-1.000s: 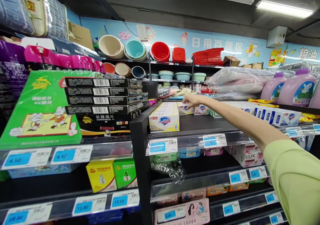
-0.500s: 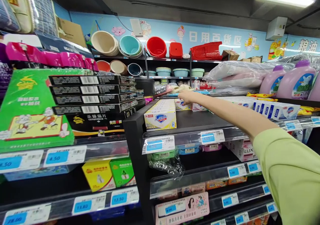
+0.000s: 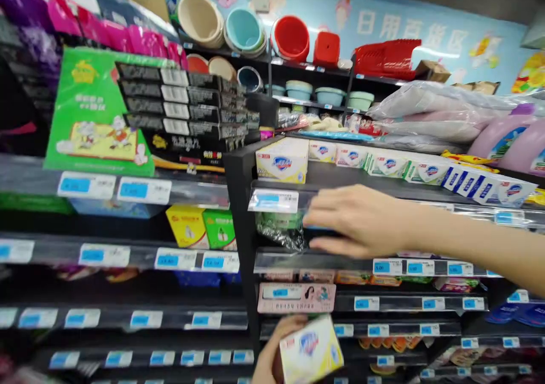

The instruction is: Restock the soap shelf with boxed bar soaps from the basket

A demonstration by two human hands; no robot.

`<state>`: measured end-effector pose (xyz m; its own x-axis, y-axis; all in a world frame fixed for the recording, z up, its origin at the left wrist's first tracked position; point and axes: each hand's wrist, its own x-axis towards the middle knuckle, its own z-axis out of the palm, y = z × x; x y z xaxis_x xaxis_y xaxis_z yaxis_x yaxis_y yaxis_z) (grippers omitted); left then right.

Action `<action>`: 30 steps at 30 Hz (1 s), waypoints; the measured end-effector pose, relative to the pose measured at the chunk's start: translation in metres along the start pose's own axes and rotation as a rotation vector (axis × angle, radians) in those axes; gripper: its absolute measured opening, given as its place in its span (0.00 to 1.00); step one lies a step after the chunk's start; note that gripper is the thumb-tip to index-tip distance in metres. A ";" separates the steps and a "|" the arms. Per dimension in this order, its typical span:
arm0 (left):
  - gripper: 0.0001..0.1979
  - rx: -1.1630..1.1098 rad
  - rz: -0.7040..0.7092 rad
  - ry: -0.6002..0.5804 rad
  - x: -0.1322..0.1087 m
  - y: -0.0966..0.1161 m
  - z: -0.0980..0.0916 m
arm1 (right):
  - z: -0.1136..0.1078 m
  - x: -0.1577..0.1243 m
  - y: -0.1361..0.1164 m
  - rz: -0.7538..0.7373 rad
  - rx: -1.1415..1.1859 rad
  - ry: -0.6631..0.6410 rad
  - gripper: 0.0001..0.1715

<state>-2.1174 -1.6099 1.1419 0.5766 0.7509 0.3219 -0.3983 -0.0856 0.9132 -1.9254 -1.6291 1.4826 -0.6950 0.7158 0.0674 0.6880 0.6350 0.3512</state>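
Observation:
Low in the head view, my left hand [image 3: 276,347] is closed round a white and yellow Safeguard soap box [image 3: 310,351], its printed front tilted upward. My right hand [image 3: 353,219] reaches in from the right in front of the soap shelf's edge. Its fingers point left, with a gap between them and the thumb, and nothing shows in its grasp. Behind it, the hand covers part of the price-tag strip and the shelf below. A row of matching soap boxes [image 3: 281,161] stands on the top shelf, up and left of my right hand.
More soap boxes [image 3: 387,164] line the top shelf to the right. On the left are black boxes [image 3: 170,108] in a stack and a green box [image 3: 100,114]. A dark upright divider [image 3: 242,230] separates the shelf units. Basins and buckets [image 3: 292,37] sit at the back.
My right arm has come down and back from the top shelf. My left hand, with a soap box in it, has entered at the bottom. The view has tilted downward.

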 end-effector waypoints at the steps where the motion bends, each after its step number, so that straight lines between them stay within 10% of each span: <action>1: 0.37 0.000 0.023 0.049 0.004 0.001 0.007 | 0.007 -0.009 -0.015 -0.052 0.047 -0.046 0.15; 11: 0.36 0.004 0.260 0.099 0.032 0.065 0.059 | 0.067 -0.070 -0.050 -0.023 0.118 -0.217 0.34; 30: 0.36 -0.131 0.335 0.169 0.040 0.058 0.087 | 0.059 -0.105 -0.052 0.233 0.226 -0.124 0.31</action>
<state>-2.0555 -1.6418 1.2296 0.2787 0.7937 0.5408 -0.6380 -0.2679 0.7219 -1.8755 -1.7202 1.4027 -0.4930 0.8700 0.0020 0.8635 0.4891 0.1229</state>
